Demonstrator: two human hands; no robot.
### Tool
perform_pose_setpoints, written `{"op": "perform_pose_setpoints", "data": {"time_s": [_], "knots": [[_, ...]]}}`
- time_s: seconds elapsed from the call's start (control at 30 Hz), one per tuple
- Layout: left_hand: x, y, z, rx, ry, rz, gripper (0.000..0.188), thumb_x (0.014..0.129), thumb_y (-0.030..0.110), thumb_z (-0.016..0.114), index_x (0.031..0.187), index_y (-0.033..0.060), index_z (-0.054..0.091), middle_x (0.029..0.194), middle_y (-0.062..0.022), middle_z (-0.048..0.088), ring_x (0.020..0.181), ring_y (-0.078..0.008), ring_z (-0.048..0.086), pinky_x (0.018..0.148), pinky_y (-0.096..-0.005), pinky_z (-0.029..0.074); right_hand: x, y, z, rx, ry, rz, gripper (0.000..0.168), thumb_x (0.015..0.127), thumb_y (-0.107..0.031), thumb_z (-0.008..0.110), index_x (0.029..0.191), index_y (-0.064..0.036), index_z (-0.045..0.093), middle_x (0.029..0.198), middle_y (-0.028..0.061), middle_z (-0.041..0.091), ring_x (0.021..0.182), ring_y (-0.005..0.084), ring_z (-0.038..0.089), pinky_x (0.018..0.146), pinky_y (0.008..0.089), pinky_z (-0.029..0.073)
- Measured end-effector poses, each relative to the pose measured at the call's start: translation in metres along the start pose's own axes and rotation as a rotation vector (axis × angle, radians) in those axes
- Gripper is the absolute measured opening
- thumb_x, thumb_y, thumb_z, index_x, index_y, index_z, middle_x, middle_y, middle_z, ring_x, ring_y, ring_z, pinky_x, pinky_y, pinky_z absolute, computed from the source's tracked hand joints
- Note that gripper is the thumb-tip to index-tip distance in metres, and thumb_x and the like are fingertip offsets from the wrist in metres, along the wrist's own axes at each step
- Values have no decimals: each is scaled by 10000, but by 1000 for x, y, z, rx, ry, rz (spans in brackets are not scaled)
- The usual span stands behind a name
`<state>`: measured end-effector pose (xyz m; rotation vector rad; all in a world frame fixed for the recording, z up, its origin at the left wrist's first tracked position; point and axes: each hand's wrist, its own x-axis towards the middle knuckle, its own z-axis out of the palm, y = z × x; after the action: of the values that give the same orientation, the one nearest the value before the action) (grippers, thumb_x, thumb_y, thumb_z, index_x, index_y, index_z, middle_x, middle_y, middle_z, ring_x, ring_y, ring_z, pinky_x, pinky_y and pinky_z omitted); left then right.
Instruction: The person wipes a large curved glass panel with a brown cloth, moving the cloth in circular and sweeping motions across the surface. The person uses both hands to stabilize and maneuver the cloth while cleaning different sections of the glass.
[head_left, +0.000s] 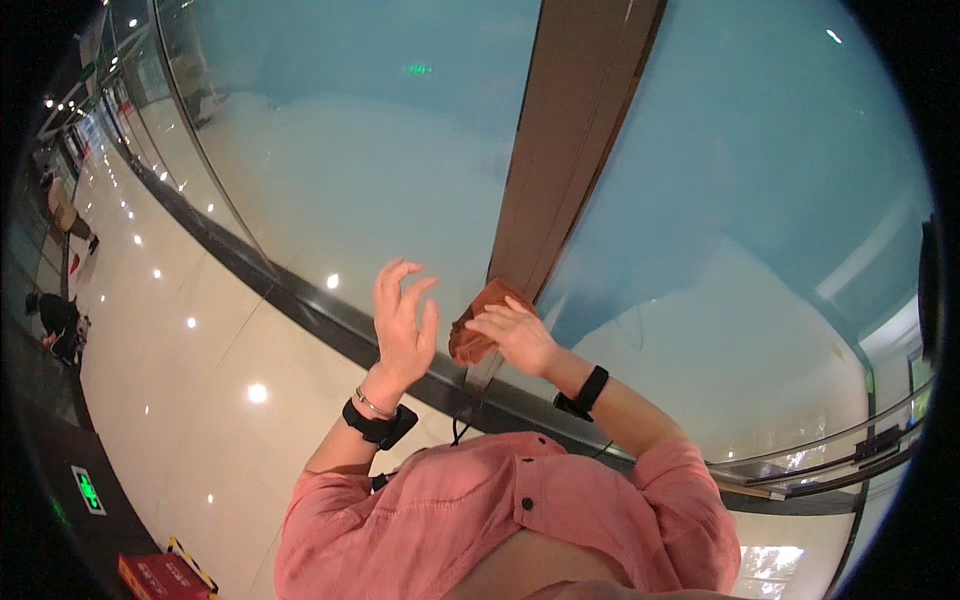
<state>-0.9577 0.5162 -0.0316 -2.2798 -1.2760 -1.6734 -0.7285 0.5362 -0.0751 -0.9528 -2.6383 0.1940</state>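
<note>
A brown cloth (474, 335) lies spread under the fingers of my right hand (517, 335), pressed to the lower part of a brown upright frame post (555, 172). The cloth reaches past the post's left edge onto the glass. To the left, my left hand (405, 322) is raised with its fingers apart and curled, holding nothing. It is in front of the large bluish glass panel (360, 172), and whether it touches the glass I cannot tell. A second glass panel (750, 187) stands right of the post.
A dark base rail (330, 322) runs along the foot of the glass. Polished pale floor tiles (202, 390) stretch left. Two people, one walking (64, 206) and one low down (60, 326), are at the far left. A red box (165, 577) stands at lower left; metal rails (825, 465) curve at right.
</note>
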Motion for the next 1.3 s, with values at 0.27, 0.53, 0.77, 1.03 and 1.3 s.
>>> {"op": "perform_pose_setpoints", "data": {"time_s": [0.27,0.53,0.77,1.03,1.3], "knots": [[-18,-14,-6,-28,44,-131,204,880,32,539,1070,6,608,1220,-151,520,1179,-356,481,997,-456,394,-9,-23,-13,995,405,437,334,963,-150,588,1269,-16,565,1055,72,667,939,180,629,861,330,490],[-19,10,11,-181,-89,-145,170,880,69,597,1038,16,626,1112,-162,592,1056,-353,554,907,-428,458,-5,-4,-15,1491,484,434,362,1022,-266,538,1267,0,543,1166,34,607,1020,131,574,881,313,469],[-26,25,34,-244,-310,-193,616,908,297,645,1401,13,408,1358,-246,461,1220,-413,507,998,-421,449,2,-22,-26,1709,423,470,430,1026,-292,515,1329,11,491,1262,61,579,1115,165,564,948,325,446],[-27,30,48,-418,-342,-367,766,898,323,654,1471,-7,267,1452,-255,334,1274,-429,453,1036,-441,421,7,-31,-23,1627,339,364,475,1044,-347,451,1355,12,461,1266,53,557,1115,152,529,977,317,410],[-26,34,42,-354,-196,-327,420,895,111,632,1266,-29,491,1291,-202,518,1113,-363,579,909,-408,500,5,-26,-13,1431,382,444,458,1047,-320,454,1378,-3,445,1299,59,539,1162,159,497,1018,316,381]]}}
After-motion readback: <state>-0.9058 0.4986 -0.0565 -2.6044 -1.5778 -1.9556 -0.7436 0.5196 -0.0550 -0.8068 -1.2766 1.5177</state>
